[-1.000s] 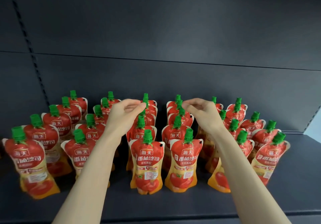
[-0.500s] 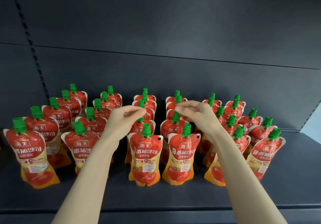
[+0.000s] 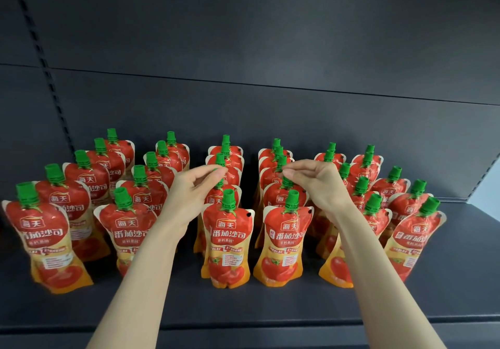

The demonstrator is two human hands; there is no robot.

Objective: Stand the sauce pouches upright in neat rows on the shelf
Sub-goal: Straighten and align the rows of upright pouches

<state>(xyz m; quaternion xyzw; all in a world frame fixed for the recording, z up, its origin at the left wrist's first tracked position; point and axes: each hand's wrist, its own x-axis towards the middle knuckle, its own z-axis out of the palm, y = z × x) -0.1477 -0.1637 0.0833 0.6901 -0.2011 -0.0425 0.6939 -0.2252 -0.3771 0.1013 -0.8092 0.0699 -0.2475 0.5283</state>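
left hand (image 3: 193, 190) fingers pinching green cap (image 3: 219, 183) of ketchup pouch; right hand (image 3: 315, 179) pinching another cap (image 3: 287, 182). pouches soft, floppy, likely tippy; stiff cap best hold.

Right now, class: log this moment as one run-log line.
left hand: pinching green cap in third row | right hand: pinching green cap in fourth row | sauce pouches: upright, rows front to back | shelf: dark

Dim, even light; sharp centre, wide-angle bending at edges.
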